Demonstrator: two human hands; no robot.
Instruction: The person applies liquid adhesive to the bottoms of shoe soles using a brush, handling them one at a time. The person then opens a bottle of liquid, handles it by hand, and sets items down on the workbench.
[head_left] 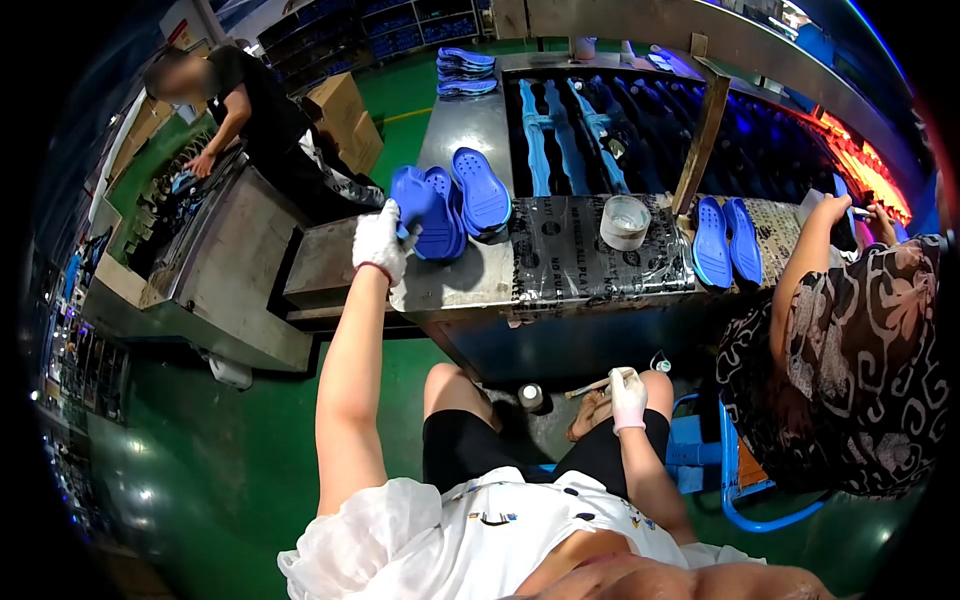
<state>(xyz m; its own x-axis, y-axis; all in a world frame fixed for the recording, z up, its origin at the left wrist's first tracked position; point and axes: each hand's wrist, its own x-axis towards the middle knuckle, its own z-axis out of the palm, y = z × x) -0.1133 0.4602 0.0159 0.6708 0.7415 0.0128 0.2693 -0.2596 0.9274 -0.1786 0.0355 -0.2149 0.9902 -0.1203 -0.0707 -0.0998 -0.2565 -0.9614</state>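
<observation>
My left hand (pixel 380 243), in a white knit glove, reaches far out to the bench's left end. Its fingers close on the edge of a blue shoe sole (pixel 418 205), which is tilted over other soles. Beside it stands a small group of blue soles (pixel 482 188) with perforated toe ends. My right hand (pixel 628 398), also gloved, is low over my right knee. It is closed around a thin brush (pixel 587 388) with a pale, wooden-looking handle pointing left. A round whitish tub (pixel 625 222) sits on the bench's black printed covering (pixel 560 250).
A pair of blue soles (pixel 727 242) lies right of the tub, near a co-worker's patterned top (pixel 850 370). Behind runs a conveyor (pixel 570 135) with a metal post (pixel 703 140) and glowing heater (pixel 865 165). Stacked soles (pixel 466 72) stand farther back. Another person (pixel 265 115) works left.
</observation>
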